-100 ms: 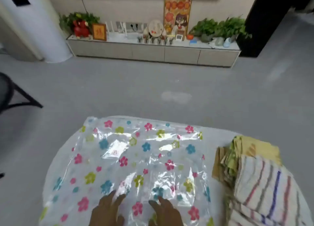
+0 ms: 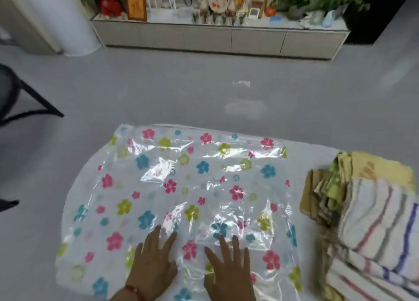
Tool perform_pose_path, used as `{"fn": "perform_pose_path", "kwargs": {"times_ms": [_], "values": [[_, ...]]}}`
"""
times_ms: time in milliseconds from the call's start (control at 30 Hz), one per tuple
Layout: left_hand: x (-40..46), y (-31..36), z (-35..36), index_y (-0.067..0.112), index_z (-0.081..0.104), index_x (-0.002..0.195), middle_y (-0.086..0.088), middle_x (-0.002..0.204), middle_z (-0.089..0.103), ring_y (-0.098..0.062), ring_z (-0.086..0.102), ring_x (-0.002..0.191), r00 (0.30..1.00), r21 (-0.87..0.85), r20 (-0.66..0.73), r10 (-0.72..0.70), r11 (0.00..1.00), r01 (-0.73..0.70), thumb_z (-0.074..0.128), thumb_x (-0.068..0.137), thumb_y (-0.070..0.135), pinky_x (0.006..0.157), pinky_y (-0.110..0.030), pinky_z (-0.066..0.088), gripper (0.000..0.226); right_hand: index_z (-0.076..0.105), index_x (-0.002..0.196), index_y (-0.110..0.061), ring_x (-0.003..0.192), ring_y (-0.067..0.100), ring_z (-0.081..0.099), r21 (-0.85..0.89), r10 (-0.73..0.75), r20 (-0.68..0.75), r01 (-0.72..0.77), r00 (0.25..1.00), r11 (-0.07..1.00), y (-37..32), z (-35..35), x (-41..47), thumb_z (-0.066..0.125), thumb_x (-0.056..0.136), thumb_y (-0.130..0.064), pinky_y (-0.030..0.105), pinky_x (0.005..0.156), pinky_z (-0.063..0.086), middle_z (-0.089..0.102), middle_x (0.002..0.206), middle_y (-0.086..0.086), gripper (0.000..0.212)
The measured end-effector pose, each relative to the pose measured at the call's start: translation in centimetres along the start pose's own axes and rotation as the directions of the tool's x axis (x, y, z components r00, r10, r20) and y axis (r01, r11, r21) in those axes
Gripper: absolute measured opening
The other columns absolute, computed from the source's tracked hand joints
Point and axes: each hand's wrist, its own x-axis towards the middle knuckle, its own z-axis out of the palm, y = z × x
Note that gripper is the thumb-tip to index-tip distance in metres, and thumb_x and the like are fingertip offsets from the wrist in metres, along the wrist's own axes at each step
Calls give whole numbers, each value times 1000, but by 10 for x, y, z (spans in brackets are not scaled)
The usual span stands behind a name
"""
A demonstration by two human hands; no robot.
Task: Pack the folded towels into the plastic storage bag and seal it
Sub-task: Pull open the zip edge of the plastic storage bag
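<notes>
A clear plastic storage bag (image 2: 192,183) printed with pink, blue and green flowers lies flat on a white round table (image 2: 313,155). My left hand (image 2: 152,262) and my right hand (image 2: 229,269) rest palm down on the bag's near edge, fingers spread, holding nothing. To the right stands a stack of folded towels (image 2: 371,221): white ones with red, grey and purple stripes in front, yellow and green ones behind. The bag looks empty.
Grey floor stretches beyond the table. A low cabinet (image 2: 215,37) with plants, frames and ornaments runs along the far wall. A dark chair (image 2: 13,96) stands at the left. A white column (image 2: 56,17) rises at the far left.
The view has tilted down a little, so more of both hands shows. They stay flat on the bag's near edge.
</notes>
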Motion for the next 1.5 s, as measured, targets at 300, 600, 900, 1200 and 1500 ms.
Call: {"fn": "perform_pose_path", "kwargs": {"times_ms": [300,600,900,1200,1500], "values": [[43,-31,112,26,12,158,-5,167,3,-33,3,152,949,109,-261,178,982,-155,26,97,55,118,-64,8,69,32,160,-29,157,39,7,-73,-51,-67,46,996,996,37,87,0,51,88,-54,68,120,15,17,171,9,79],[32,-41,115,20,33,149,-10,154,28,-30,21,145,863,-90,-459,212,955,-283,28,98,38,119,-58,11,54,69,121,-13,128,37,53,-129,-500,-203,483,842,866,27,81,-13,61,90,-32,53,110,36,63,133,14,37],[23,-36,106,15,58,120,-9,120,53,-27,46,113,722,-17,-639,267,933,-361,46,95,28,97,-44,38,31,73,121,-25,112,20,60,-71,-406,66,411,911,909,-19,64,-37,68,92,-49,41,93,51,67,124,-1,37],[-15,-51,96,22,57,120,-4,118,59,-21,49,104,746,153,-374,552,830,-537,46,96,39,88,-35,47,32,74,121,-23,118,26,64,-2,-199,101,200,975,980,-36,60,-52,65,98,-36,41,103,50,70,132,4,28],[-12,-73,75,35,64,119,4,132,60,-17,49,119,763,72,-165,625,779,-623,67,80,61,97,-31,39,47,78,117,-23,126,18,62,54,-200,109,195,974,979,-31,58,-43,70,95,-26,31,108,46,68,138,-1,24]]}}
